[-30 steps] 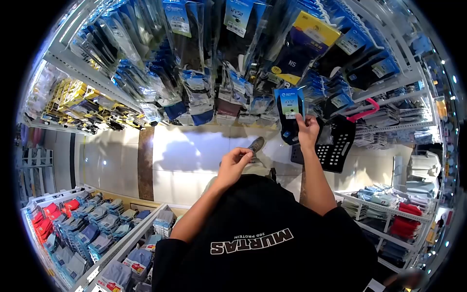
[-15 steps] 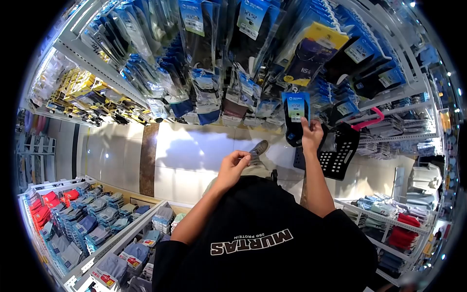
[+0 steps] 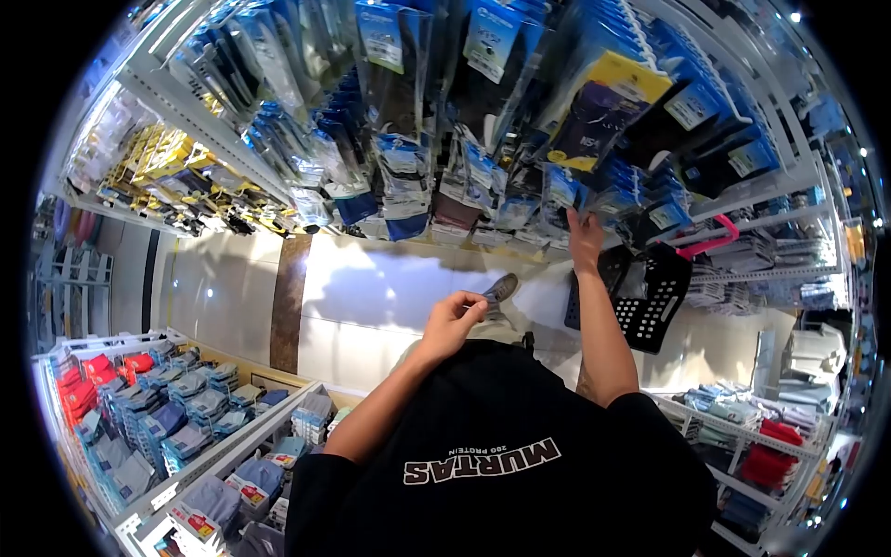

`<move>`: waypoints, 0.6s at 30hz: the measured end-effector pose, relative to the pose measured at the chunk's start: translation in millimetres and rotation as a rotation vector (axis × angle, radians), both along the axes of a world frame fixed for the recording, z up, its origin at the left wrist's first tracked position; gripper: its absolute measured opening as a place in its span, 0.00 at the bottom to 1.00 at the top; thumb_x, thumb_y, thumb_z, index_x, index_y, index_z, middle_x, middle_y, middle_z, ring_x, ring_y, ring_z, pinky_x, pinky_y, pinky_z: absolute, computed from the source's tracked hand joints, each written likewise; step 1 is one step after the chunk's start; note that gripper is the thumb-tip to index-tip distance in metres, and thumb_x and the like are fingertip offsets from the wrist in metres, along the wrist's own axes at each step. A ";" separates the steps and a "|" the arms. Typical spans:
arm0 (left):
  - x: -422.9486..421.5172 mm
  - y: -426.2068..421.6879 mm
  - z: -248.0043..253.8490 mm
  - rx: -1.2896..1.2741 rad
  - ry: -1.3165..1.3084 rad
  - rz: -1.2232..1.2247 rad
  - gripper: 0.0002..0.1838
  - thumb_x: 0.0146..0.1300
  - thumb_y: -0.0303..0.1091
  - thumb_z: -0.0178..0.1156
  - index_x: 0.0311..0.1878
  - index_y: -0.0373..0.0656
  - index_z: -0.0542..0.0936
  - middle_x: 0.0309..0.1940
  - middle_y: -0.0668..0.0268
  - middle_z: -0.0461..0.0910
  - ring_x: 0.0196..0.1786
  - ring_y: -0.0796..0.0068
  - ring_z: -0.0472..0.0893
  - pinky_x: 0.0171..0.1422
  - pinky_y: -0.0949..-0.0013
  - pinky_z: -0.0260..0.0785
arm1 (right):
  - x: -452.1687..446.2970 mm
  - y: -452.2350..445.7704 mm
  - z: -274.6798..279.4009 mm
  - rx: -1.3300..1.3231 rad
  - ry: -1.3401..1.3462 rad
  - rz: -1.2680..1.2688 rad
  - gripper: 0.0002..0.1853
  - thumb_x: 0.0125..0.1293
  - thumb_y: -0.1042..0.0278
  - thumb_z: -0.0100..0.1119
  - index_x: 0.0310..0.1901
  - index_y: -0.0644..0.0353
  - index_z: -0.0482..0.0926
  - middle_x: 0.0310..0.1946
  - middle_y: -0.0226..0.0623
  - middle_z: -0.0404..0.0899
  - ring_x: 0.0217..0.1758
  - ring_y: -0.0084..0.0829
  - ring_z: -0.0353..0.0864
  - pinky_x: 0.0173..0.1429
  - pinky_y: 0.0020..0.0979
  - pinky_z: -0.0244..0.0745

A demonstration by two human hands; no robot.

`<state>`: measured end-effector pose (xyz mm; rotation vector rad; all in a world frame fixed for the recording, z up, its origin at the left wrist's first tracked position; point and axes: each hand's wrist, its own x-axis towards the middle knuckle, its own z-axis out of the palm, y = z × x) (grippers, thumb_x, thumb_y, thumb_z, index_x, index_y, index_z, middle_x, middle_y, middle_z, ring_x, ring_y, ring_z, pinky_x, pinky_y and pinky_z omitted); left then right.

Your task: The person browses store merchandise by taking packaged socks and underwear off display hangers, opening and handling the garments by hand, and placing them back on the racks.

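My right hand (image 3: 586,239) reaches up to the hanging rack, its fingers closed at the lower part of a blue-carded pack of dark socks (image 3: 561,188). That pack lies in among the other hanging packs, and its lower end is partly hidden by the fingers. In front of my body, my left hand (image 3: 455,320) is held with thumb and fingertips together; nothing shows in it. Just above my right hand hangs a yellow-carded pack with dark purple contents (image 3: 594,121).
Below the rack stands a black perforated basket (image 3: 654,302) with a pink handle (image 3: 710,237). Yellow-carded packs (image 3: 167,158) hang at the left. Folded garments fill a display bin (image 3: 190,408) at lower left. A shelf with a red stack (image 3: 770,455) stands at right.
My right hand has moved up and away from me, carrying the sock pack from in front of the rack in among the hanging packs. The left hand keeps its pose.
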<state>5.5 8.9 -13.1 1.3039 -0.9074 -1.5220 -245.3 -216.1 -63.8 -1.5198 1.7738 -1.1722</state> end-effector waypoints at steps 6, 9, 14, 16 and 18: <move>5.7 5.9 -6.8 -0.019 0.019 0.133 0.14 0.69 0.38 0.61 0.45 0.35 0.80 0.30 0.68 0.81 0.34 0.82 0.76 0.40 0.75 0.68 | 19.3 18.1 -40.5 -0.082 -0.056 -0.056 0.20 0.63 0.61 0.67 0.51 0.65 0.75 0.39 0.38 0.80 0.39 0.32 0.78 0.48 0.31 0.73; 9.9 9.2 -9.8 0.030 0.036 0.140 0.14 0.69 0.38 0.60 0.46 0.35 0.80 0.33 0.67 0.82 0.37 0.81 0.78 0.43 0.74 0.69 | 68.4 33.5 -20.4 0.024 -0.259 0.204 0.22 0.61 0.66 0.70 0.54 0.65 0.74 0.43 0.38 0.80 0.44 0.30 0.79 0.52 0.30 0.74; 23.2 17.5 -9.0 0.106 -0.036 0.078 0.14 0.70 0.37 0.59 0.47 0.34 0.79 0.40 0.64 0.83 0.42 0.78 0.80 0.50 0.73 0.72 | 133.8 23.8 24.6 -0.037 -0.252 0.355 0.25 0.61 0.66 0.70 0.57 0.65 0.73 0.49 0.41 0.80 0.51 0.27 0.79 0.55 0.30 0.73; 30.8 16.5 -11.0 0.071 -0.056 0.103 0.14 0.70 0.37 0.59 0.47 0.34 0.79 0.39 0.64 0.83 0.42 0.78 0.80 0.49 0.73 0.72 | 146.2 14.2 27.7 -0.018 -0.320 0.394 0.24 0.62 0.66 0.69 0.57 0.65 0.73 0.47 0.39 0.81 0.48 0.26 0.78 0.54 0.29 0.72; 38.3 15.0 -12.1 0.038 -0.076 0.137 0.14 0.70 0.37 0.59 0.47 0.34 0.79 0.39 0.64 0.83 0.41 0.78 0.80 0.49 0.72 0.72 | 153.3 8.0 27.9 0.047 -0.442 0.418 0.21 0.64 0.66 0.67 0.55 0.63 0.73 0.42 0.36 0.81 0.43 0.25 0.79 0.50 0.26 0.72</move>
